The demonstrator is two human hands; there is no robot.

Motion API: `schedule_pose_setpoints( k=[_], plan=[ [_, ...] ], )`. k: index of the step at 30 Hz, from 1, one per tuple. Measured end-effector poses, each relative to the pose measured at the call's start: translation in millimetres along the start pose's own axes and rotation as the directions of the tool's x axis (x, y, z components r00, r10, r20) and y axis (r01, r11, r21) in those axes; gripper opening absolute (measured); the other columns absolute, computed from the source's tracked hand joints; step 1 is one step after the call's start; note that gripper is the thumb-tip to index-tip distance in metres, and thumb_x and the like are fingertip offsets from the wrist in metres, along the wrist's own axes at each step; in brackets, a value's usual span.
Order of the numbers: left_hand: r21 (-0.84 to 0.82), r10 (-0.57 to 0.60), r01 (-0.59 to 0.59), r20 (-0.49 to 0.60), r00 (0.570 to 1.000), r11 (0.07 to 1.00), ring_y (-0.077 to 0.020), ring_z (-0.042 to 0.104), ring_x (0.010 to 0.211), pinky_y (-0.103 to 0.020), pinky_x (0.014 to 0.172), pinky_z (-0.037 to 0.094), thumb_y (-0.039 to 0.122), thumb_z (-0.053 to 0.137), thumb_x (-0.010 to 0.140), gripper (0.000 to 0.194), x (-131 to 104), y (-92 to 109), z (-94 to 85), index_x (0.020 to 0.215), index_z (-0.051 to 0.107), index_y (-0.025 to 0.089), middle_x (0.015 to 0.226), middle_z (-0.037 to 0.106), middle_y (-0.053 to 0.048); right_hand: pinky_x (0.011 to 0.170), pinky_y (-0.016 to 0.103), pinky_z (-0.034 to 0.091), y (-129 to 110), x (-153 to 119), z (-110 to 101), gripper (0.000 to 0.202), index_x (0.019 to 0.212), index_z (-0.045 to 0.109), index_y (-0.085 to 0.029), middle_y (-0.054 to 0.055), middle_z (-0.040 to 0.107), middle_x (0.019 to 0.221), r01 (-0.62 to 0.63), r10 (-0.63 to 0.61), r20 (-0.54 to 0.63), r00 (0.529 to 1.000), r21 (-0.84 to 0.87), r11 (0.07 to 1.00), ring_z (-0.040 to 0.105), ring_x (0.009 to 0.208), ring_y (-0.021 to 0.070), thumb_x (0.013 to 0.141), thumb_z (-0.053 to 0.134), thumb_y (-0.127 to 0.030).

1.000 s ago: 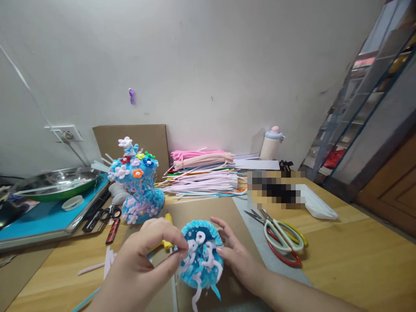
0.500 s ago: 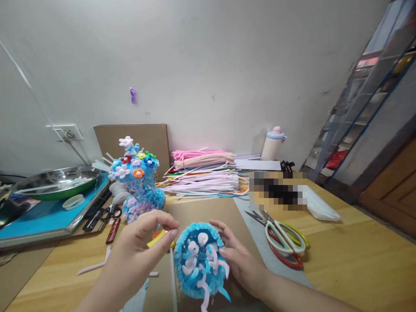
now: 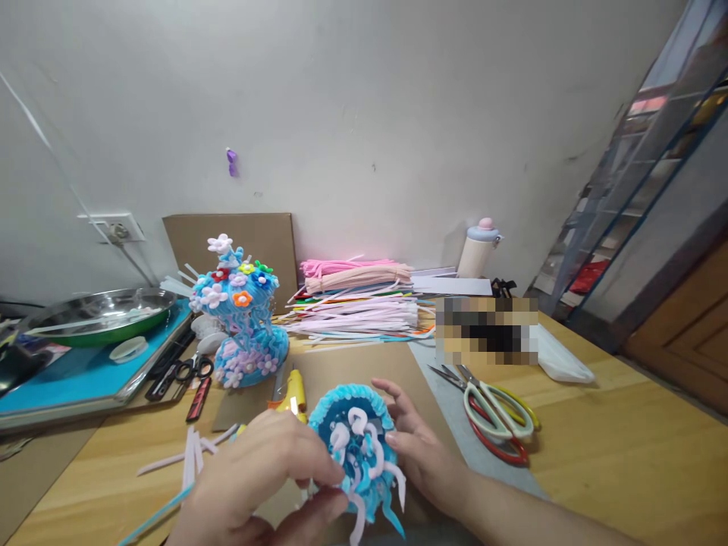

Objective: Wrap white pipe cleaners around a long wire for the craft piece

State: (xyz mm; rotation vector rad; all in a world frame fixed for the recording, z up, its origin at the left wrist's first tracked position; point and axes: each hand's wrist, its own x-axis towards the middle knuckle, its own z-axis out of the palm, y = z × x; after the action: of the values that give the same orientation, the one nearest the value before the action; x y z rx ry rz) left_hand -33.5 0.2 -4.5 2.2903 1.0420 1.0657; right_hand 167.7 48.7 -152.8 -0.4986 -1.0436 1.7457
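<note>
A round blue pipe-cleaner piece (image 3: 349, 402) with a fuzzy rim faces me, hollow side out. Curled white and blue strands (image 3: 376, 455) hang from inside it. My right hand (image 3: 424, 451) grips its right side, with the thumb on the rim and the fingers behind. My left hand (image 3: 278, 474) is closed in a pinch at the lower left of the piece, fingertips against the strands there; what exactly lies between them is partly hidden. Behind my left hand lies a yellow glue gun (image 3: 295, 390), partly covered.
A flowered blue pipe-cleaner ornament (image 3: 236, 292) stands at left behind my hands. Bundled pipe cleaners (image 3: 356, 311) lie by the wall. Scissors (image 3: 489, 409) rest at right, black scissors (image 3: 193, 369) at left. Cut pale strips (image 3: 193, 455) and a metal bowl (image 3: 102, 315) are on the left.
My left hand has moved right and down from beside the rim onto the strands at the lower left. The glue gun and pale strips show more. My right hand keeps its grip.
</note>
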Motion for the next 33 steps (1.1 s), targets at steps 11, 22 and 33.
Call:
schedule_pose_setpoints(
  k=[11, 22, 33],
  plan=[
    [0.017, -0.183, 0.183, 0.04, 0.982, 0.983, -0.0144, 0.061, 0.065, -0.022, 0.06, 0.048, 0.024, 0.06, 0.081, 0.008, 14, -8, 4.0, 0.074, 0.065, 0.022, 0.068, 0.066, 0.0, 0.092, 0.04, 0.039, -1, 0, -2, 0.057, 0.13, 0.042, -0.031, 0.004, 0.053, 0.11, -0.042, 0.035, -0.041, 0.999, -0.173, 0.984, 0.053, 0.104, 0.0228, 0.078, 0.066, -0.035],
    [-0.069, -0.413, 0.415, 0.053, 0.909, 0.907, -0.0141, 0.056, 0.067, -0.023, 0.061, 0.045, 0.033, 0.06, 0.08, 0.017, 22, -42, 16.9, 0.076, 0.066, 0.018, 0.07, 0.062, 0.0, 0.043, 0.021, 0.041, -17, 19, -23, 0.041, 0.116, 0.057, -0.025, -0.001, 0.062, 0.082, -0.435, 0.429, -0.121, 0.895, -0.443, 0.784, 0.051, 0.047, 0.0084, 0.075, 0.061, -0.029],
    [-0.163, -0.354, 0.373, 0.137, 0.925, 0.913, -0.0129, 0.056, 0.064, -0.022, 0.059, 0.041, 0.025, 0.064, 0.076, 0.008, 34, -26, 30.6, 0.073, 0.067, 0.019, 0.067, 0.064, 0.001, 0.081, 0.04, 0.041, -99, 7, 38, 0.013, 0.089, 0.07, -0.029, 0.004, 0.062, 0.096, 0.228, -0.177, 0.167, 0.97, -0.878, 0.422, 0.056, 0.092, 0.0256, 0.079, 0.068, -0.037]
  ],
)
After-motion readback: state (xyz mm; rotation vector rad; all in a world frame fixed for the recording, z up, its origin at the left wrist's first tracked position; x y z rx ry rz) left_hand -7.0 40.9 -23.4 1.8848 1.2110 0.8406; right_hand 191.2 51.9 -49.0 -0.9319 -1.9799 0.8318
